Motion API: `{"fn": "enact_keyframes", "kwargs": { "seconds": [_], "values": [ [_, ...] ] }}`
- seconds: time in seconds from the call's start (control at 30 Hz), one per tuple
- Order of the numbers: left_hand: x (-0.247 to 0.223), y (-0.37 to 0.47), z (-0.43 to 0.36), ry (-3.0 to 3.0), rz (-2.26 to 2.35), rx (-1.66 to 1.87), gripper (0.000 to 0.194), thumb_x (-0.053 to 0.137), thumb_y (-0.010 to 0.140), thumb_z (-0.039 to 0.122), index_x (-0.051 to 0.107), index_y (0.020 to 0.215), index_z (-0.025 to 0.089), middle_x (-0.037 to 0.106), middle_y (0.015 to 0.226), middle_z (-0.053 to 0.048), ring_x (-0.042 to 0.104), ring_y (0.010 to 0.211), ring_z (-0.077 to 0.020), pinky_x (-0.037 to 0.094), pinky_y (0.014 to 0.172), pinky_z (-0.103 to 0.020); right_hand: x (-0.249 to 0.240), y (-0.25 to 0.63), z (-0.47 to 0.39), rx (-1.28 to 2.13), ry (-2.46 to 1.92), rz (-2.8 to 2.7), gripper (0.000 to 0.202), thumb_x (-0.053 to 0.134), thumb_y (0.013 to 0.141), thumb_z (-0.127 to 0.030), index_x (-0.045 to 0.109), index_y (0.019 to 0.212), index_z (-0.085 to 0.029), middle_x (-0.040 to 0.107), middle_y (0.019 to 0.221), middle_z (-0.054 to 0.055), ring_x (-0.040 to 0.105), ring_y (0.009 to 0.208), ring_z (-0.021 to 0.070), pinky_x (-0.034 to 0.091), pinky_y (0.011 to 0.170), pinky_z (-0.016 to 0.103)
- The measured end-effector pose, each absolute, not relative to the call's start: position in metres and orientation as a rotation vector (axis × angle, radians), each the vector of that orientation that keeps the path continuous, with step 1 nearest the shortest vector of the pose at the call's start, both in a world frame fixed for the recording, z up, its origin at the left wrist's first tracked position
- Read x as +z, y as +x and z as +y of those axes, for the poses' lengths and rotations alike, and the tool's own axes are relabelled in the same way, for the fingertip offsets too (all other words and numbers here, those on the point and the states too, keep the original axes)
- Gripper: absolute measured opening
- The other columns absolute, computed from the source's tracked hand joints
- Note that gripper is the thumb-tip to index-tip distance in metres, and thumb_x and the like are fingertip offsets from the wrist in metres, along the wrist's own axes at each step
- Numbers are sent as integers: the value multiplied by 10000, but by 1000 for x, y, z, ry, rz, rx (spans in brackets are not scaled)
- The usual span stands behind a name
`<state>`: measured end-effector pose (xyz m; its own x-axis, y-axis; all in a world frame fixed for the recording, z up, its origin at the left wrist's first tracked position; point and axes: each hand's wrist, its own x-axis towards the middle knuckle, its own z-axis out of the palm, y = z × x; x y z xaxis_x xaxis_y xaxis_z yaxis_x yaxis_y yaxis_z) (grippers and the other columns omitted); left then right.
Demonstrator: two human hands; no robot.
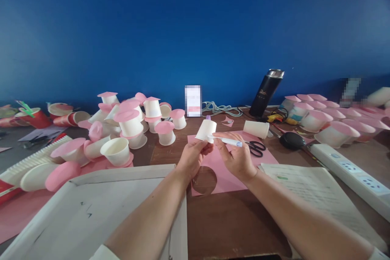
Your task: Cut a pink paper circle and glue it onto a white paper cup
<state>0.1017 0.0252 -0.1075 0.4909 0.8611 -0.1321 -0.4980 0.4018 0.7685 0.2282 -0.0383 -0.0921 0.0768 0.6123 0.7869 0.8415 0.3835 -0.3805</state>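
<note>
Near the middle of the table my left hand [193, 155] is closed on a small white paper cup [206, 129] at its lower edge. The cup is tilted slightly. My right hand [237, 155] grips a white pen-shaped tube [230, 141] with a bluish end, its tip close against the cup's lower part. Whether the tip touches the cup I cannot tell. Beneath both hands lies a pink paper sheet [225, 176] with a round hole cut in it. Black-handled scissors [256, 148] lie on its right side, beside another white paper cup [256, 129] on its side.
Several paper cups with pink discs [164, 128] crowd the left, and more [336, 132] stand at right. A white box lid [122, 207] lies front left. At right are written sheets [317, 191] and a power strip [350, 170]. A black flask [265, 93] stands by the wall.
</note>
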Motion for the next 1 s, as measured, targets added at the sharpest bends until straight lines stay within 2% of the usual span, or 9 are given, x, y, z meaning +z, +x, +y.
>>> {"fn": "enact_keyframes", "kwargs": {
  "seconds": [0.37, 0.8, 1.0],
  "values": [
    [-109, 102, 26, 751, 591, 929, 217, 794, 595, 253, 678, 680, 91, 671, 695, -62, 602, 684, -128, 445, 780, -301, -94, 228, -38, -271, -1315, -1629, 124, 545, 898, -225, 661, 938, -205, 723, 976, 57, 646, 932, 218, 471, 858, 386],
    [-111, 103, 26, 804, 601, 915, 219, 773, 618, 262, 684, 716, 88, 665, 716, -67, 599, 704, -135, 442, 799, -312, -93, 230, -37, -338, -1325, -1630, 175, 532, 905, -213, 635, 1045, -197, 720, 992, 61, 638, 875, 214, 474, 812, 385],
    [-112, 103, 27, 815, 606, 916, 204, 760, 626, 256, 679, 721, 94, 655, 716, -57, 592, 712, -131, 440, 792, -301, -95, 230, -37, -347, -1304, -1669, 165, 534, 907, -216, 642, 1030, -199, 723, 1010, 65, 640, 921, 223, 470, 843, 397]
  ]
}}
